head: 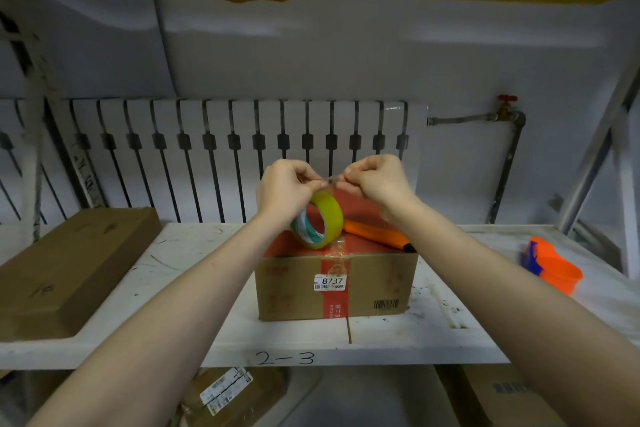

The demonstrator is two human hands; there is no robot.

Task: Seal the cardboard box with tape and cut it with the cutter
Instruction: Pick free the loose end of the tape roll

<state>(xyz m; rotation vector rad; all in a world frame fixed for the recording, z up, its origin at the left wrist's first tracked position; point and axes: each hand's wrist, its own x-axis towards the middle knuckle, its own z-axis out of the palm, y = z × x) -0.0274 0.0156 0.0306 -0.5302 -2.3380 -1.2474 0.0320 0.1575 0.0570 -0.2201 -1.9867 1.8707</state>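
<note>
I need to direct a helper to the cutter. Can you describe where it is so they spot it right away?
Find the cardboard box with the 8737 label in the middle of the white shelf. On its red top, right of the yellow tape roll, lies the cutter. It is a long orange bar with a black tip, unlike the orange and blue object out on the shelf to the right.

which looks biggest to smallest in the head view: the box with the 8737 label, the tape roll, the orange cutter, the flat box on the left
1. flat brown box, though it sits nearer the camera
2. labelled cardboard box
3. tape roll and orange cutter: too close to rank, and the cutter is partly hidden by the right arm
</note>
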